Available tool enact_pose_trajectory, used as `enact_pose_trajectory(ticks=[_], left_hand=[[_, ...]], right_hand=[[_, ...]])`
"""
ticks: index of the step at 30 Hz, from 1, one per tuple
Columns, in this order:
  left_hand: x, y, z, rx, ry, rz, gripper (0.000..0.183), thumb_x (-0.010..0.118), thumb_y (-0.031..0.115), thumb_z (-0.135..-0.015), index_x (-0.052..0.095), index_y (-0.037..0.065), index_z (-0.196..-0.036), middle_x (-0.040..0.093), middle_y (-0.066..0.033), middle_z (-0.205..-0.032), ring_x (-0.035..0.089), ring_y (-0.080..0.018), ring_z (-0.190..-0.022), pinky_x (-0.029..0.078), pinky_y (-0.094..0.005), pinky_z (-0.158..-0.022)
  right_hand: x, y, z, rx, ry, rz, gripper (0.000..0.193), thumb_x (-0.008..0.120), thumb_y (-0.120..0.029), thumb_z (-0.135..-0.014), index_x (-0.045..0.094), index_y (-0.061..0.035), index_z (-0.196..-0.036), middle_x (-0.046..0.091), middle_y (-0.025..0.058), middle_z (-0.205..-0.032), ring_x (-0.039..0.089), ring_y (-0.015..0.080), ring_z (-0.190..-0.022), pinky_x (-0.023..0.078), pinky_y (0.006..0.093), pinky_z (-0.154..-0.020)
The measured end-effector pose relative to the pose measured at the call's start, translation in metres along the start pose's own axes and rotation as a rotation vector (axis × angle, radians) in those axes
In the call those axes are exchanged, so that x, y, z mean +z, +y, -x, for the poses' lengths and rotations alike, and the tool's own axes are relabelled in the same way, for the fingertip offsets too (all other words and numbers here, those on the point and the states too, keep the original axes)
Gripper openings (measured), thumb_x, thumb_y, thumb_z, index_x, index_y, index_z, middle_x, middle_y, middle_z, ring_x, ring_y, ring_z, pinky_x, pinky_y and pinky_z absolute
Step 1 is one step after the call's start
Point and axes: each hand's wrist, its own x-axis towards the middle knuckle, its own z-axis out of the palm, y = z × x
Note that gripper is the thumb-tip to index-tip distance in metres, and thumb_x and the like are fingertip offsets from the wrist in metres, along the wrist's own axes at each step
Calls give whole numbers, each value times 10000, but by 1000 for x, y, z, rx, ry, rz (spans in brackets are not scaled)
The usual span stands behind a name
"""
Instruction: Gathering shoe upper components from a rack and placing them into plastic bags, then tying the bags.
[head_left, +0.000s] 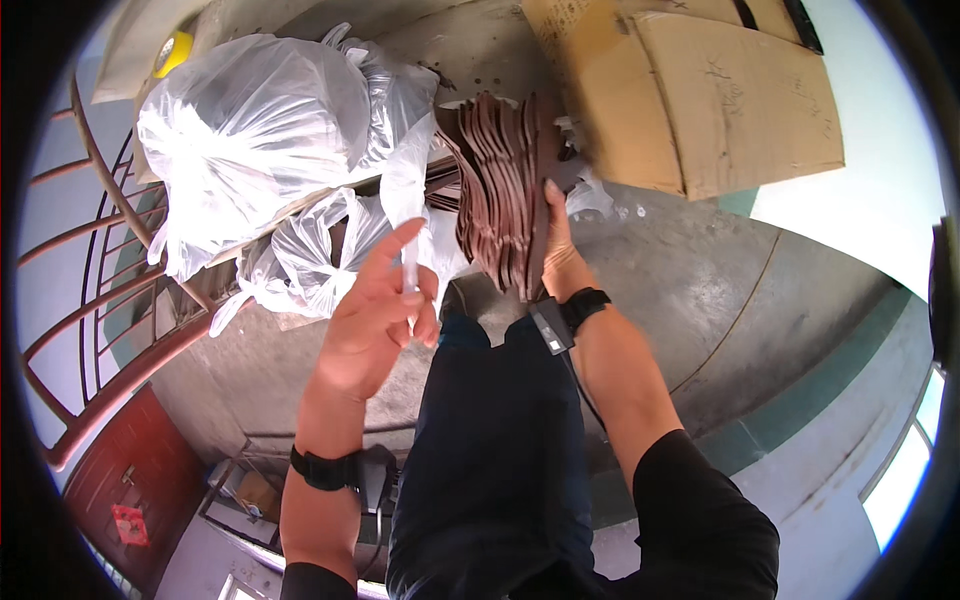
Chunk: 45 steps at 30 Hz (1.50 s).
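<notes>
My right hand (562, 245) is closed on the right side of a thick stack of dark reddish-brown flat pieces (495, 190), its thumb up along the outer edge. The pieces have wavy edges and stand on end, side by side; their material is hard to tell. My left hand (385, 300) is to the left of the stack, apart from it. Its index finger points up while the thumb and other fingers curl around a narrow white plastic strip (410, 265). Right above that hand hangs a whitish plastic piece (405, 185); whether the strip joins it I cannot tell.
Large knotted clear plastic bags (255, 120) lie at the far left, with a smaller one (325, 250) below. A yellow tape roll (173, 54) sits behind them. Cardboard boxes (745, 110) stand far right. A brown stair railing (110, 390) curves along the left.
</notes>
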Motion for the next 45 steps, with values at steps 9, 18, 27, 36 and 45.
enact_pose_trajectory(ticks=[9, 18, 27, 36, 45], left_hand=[[-6, -18, -29, 353, -11, 184, 990, 603, 88, -790, 37, 119, -1603, 229, -172, -1584, 576, -378, -1180, 581, -477, -824], [38, -37, 27, 251, -183, 625, 1093, 709, 206, -798, -30, 150, -1602, 129, -164, -1635, 530, -449, -1222, 511, -585, -892], [-10, -19, -33, 401, 228, 133, 1012, 659, 339, -802, 93, 59, -1593, 261, -271, -1561, 467, -318, -1317, 358, -478, -1121], [41, -16, 4, 288, 57, 412, 1145, 743, 319, -739, 28, 88, -1603, 172, -351, -1573, 545, -305, -1223, 446, -482, -1000], [55, 36, 49, 362, 88, 536, 1087, 725, 362, -774, 70, 135, -1611, 98, -415, -1559, 505, -302, -1246, 440, -409, -971]], right_hand=[[-100, 59, -31, 205, 207, 343, 867, 797, -443, -761, 439, -48, -1444, 607, 109, -1295, 608, 232, -1147, 488, 391, -992], [-65, 53, -48, 106, 65, 1028, 986, 805, -438, -754, 315, -2, -1492, 466, 150, -1431, 491, 275, -1269, 403, 373, -1063], [-53, 119, -87, -26, 482, 1992, 1306, 811, -628, -644, 115, 10, -1547, 162, 276, -1594, 245, 463, -1444, 294, 567, -1147], [-31, 132, -78, -394, 598, 1807, 1095, 804, -419, -741, 160, -45, -1544, 186, 328, -1564, 334, 476, -1387, 373, 563, -1063], [-13, 79, -51, -182, 335, 2162, 774, 684, -644, -794, 590, -116, -1352, 430, 214, -1487, 480, 371, -1328, 485, 499, -969]])
